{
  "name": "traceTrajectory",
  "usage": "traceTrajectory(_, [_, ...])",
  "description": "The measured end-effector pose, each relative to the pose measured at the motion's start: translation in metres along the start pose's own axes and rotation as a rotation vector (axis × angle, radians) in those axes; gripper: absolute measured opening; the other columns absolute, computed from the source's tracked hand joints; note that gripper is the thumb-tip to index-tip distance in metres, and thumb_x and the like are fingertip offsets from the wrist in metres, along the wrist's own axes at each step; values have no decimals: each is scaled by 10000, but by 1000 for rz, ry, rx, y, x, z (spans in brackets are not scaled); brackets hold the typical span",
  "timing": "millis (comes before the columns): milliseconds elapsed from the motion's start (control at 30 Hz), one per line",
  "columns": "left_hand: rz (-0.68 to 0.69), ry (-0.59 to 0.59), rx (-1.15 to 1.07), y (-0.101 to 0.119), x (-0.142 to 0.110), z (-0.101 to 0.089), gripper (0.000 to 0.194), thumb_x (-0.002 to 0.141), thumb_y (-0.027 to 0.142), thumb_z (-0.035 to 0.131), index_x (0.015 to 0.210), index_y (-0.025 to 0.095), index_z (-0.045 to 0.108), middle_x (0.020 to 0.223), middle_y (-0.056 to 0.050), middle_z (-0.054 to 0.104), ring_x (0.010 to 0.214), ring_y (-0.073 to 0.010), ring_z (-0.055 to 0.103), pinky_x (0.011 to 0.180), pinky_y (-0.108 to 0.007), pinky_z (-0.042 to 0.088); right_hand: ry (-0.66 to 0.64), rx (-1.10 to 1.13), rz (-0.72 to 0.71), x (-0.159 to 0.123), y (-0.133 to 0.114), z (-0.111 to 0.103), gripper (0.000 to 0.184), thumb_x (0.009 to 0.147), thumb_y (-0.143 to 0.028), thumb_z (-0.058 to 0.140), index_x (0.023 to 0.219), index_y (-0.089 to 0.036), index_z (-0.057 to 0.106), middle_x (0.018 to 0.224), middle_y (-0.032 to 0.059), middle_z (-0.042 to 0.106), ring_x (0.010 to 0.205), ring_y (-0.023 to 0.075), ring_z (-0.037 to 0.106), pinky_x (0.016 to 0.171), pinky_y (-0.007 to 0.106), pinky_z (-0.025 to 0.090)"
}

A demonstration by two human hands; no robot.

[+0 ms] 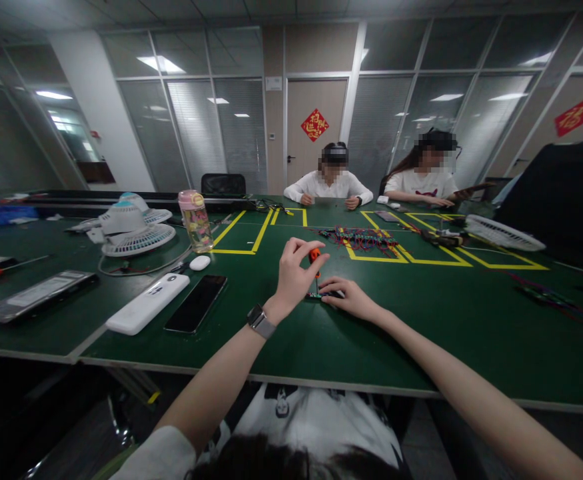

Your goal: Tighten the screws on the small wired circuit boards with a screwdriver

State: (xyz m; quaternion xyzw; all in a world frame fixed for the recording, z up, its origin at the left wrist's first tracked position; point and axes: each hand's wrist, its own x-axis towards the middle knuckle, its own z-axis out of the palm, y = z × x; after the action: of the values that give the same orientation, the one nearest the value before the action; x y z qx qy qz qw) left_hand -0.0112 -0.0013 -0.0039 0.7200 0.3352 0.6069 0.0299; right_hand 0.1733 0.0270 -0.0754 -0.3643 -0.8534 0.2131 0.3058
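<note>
My left hand [294, 270], with a watch on its wrist, pinches the orange and black handle of a screwdriver [314, 254]. The screwdriver stands about upright, its thin shaft pointing down at a small green circuit board [313, 295] on the table. My right hand [350, 299] rests low on the table, thumb and fingers closed on the board's right end. A dark part shows between those fingers, too small to name. Whether the screwdriver's tip touches a screw cannot be made out.
On the green table [271, 347] lie a black phone [197, 304], a white power bank [148, 303] and a white earbud case [200, 263]. Beyond stand a water bottle [197, 223] and a fan [138, 230]. Wired boards [366, 240] lie ahead. Two people sit across the table.
</note>
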Motion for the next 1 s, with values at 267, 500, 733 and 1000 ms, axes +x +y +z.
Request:
traceTrajectory(267, [18,-94,-64,-2,-1,0,324,962,205,356,1226,202,544,1114,-81,591,1042,-175,544,924,-318,431,5,-1,-7,0,0,0,185,823,-307,628,937,-217,742,1069,91,655,980,222,615,934,386,454])
traceTrajectory(500, [48,-45,-32,-1,0,1,245,917,216,485,1130,205,605,1003,-59,627,938,-169,569,861,-306,454,8,-6,1,0,-1,0,179,820,-299,632,935,-220,743,1069,87,654,986,223,613,936,383,452])
traceTrajectory(733, [17,9,-2,-1,-1,1,151,869,283,581,973,205,659,850,-21,531,793,-138,541,773,-267,453,9,-5,-14,0,1,1,180,824,-308,631,938,-224,742,1063,84,655,983,221,613,934,382,450])
traceTrajectory(1000, [9,-101,-45,-3,0,2,330,964,203,352,1256,203,506,1089,-77,605,1002,-169,555,901,-308,436,10,-12,-14,1,2,1,176,820,-305,634,937,-233,744,1067,77,656,976,220,619,932,376,455])
